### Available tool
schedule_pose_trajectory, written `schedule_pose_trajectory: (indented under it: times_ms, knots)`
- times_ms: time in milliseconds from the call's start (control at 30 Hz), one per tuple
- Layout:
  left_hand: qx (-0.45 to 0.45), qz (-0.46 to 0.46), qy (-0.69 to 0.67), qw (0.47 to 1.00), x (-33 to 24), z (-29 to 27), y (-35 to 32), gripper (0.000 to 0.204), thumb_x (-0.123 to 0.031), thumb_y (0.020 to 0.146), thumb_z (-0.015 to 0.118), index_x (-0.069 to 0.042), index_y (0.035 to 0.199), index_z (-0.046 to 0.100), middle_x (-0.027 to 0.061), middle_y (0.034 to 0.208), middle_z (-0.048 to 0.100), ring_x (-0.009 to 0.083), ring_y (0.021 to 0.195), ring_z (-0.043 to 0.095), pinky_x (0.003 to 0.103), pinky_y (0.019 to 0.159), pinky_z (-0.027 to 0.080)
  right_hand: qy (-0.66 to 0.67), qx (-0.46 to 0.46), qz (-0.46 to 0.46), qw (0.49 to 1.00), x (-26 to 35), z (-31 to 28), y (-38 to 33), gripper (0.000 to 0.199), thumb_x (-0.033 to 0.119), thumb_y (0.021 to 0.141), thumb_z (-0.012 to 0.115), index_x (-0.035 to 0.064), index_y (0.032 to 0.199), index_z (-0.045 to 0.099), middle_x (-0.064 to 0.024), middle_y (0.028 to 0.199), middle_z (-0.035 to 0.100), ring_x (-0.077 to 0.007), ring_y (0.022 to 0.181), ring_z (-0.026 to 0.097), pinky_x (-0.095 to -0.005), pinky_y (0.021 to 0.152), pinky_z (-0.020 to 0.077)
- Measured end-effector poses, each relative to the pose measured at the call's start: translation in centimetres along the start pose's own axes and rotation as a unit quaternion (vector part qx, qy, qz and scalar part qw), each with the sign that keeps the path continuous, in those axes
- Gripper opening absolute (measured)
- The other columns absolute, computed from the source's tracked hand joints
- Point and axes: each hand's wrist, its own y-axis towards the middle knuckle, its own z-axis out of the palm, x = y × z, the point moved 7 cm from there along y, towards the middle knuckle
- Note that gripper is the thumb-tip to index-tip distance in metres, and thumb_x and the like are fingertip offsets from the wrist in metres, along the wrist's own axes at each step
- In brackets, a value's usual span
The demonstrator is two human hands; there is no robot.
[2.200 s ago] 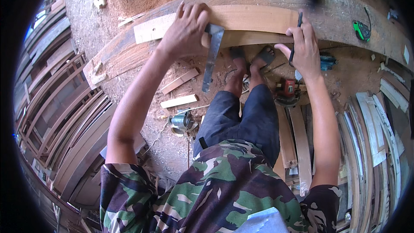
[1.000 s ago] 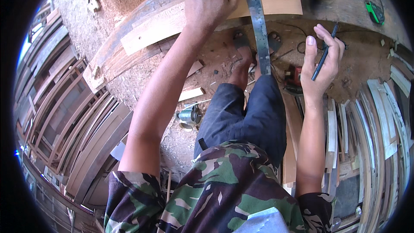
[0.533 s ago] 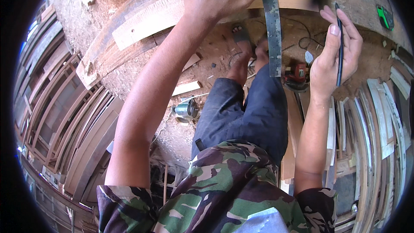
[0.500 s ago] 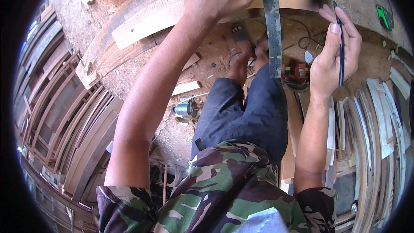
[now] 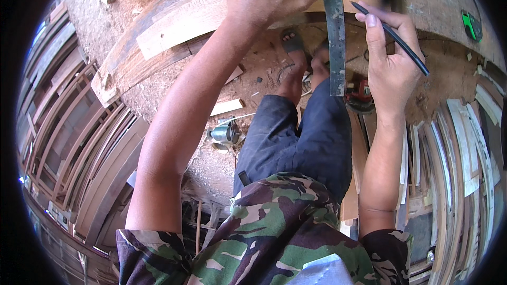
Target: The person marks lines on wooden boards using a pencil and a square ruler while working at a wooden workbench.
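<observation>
My left hand point(image 5: 261, 0) lies on a pale wooden board point(image 5: 185, 20), its thumb pressing on a dark, worn metal ruler point(image 5: 334, 31). The ruler crosses the board, and its near end sticks out past the board's edge toward me. My left fingertips are hidden at the top edge of the view. In my right hand point(image 5: 393, 63), a dark pencil point(image 5: 397, 41) is gripped between thumb and fingers. Its point is directed up and left, a short way right of the ruler; whether it touches the board I cannot tell.
A green and black tape measure point(image 5: 471, 25) lies at the bench's right. On the floor are a red power tool point(image 5: 360, 92), a green power tool point(image 5: 226, 133) and wood offcuts. Long timber strips point(image 5: 457, 174) lie at the right; wooden frames point(image 5: 63, 148) fill the left.
My right hand has moved left toward the ruler, and the pencil has swung from upright to slanting up-left. My left hand and the ruler have stayed nearly in place.
</observation>
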Motion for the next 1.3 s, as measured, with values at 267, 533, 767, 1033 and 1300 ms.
schedule_pose_trajectory:
  times_ms: [267, 533, 767, 1033, 1300]
  knots:
    - [0.039, -0.063, -0.043, 0.996, 0.3, -0.2, -0.3, 0.055, -0.052, 0.099, 0.072, 0.002, 0.107, 0.073, 0.0233, 0.11, 0.064, 0.0432, 0.109, 0.062, 0.052, 0.098, 0.051, -0.109, 0.018, -0.035, 0.993, 1.3, 0.3, 0.6, 0.011, 0.006, 0.101, 0.077, 0.0007, 0.11, 0.079, -0.0111, 0.102, 0.082, -0.0238, 0.097, 0.078, -0.0359, 0.088, 0.0581]
    - [-0.075, -0.014, 0.033, 0.997, 1.5, 2.1, -1.5, 0.072, -0.074, 0.085, 0.074, -0.007, 0.11, 0.076, 0.0211, 0.108, 0.067, 0.038, 0.112, 0.066, 0.048, 0.102, 0.054, -0.203, 0.065, -0.075, 0.974, 1.7, 0.5, 0.7, 0.013, 0.007, 0.105, 0.072, 0.0017, 0.115, 0.079, -0.0077, 0.113, 0.082, -0.0281, 0.104, 0.077, -0.0456, 0.111, 0.0532]
    - [0.022, 0.017, 0.024, 0.999, 0.3, 1.0, -0.1, 0.06, -0.059, 0.096, 0.072, -0.002, 0.115, 0.073, 0.0203, 0.11, 0.064, 0.0386, 0.109, 0.062, 0.05, 0.099, 0.051, -0.213, 0.122, -0.06, 0.968, 1.9, -1.3, 0.6, 0.011, 0.016, 0.104, 0.071, 0.0068, 0.108, 0.076, -0.0126, 0.119, 0.082, -0.0265, 0.113, 0.077, -0.0502, 0.119, 0.0444]
    - [0.013, 0.011, -0.007, 1.0, 0.0, 0.0, -0.2, 0.063, -0.048, 0.092, 0.079, 0.002, 0.129, 0.067, 0.0218, 0.106, 0.063, 0.0416, 0.104, 0.063, 0.05, 0.096, 0.052, -0.052, 0.032, 0.021, 0.998, 0.1, -2.7, 0.6, 0.014, 0.011, 0.106, 0.071, -0.0004, 0.114, 0.074, -0.0144, 0.116, 0.081, -0.0237, 0.104, 0.077, -0.0351, 0.094, 0.058]
    - [0.012, 0.021, 0.008, 1.0, -0.6, -0.1, -0.1, 0.071, -0.051, 0.09, 0.081, 0.002, 0.135, 0.066, 0.0225, 0.11, 0.064, 0.0419, 0.108, 0.063, 0.05, 0.1, 0.052, -0.065, 0.016, 0.029, 0.997, 0.1, -2.2, 0.1, 0.013, 0.013, 0.104, 0.075, 0.0018, 0.111, 0.075, -0.0143, 0.114, 0.081, -0.0284, 0.104, 0.077, -0.0383, 0.094, 0.0589]
